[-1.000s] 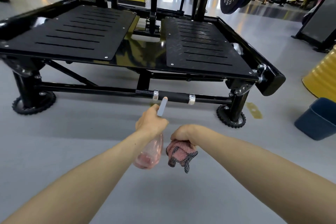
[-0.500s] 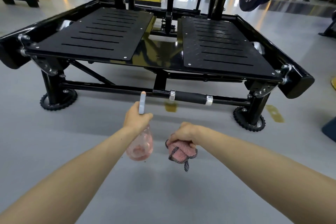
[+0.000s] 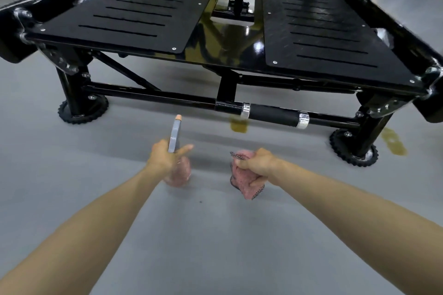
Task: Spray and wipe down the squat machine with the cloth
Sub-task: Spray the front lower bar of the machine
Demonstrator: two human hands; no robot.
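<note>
Inside the right hand (image 3: 258, 167), the cloth (image 3: 248, 189) bulges out below.

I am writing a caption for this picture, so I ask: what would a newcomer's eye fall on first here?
The large black squat machine fills the upper half of the view, its two slotted foot plates side by side above the gray floor. In front of it, near the middle, the left hand holds a pink spray bottle and the right hand grips a bunched pink cloth.
</note>
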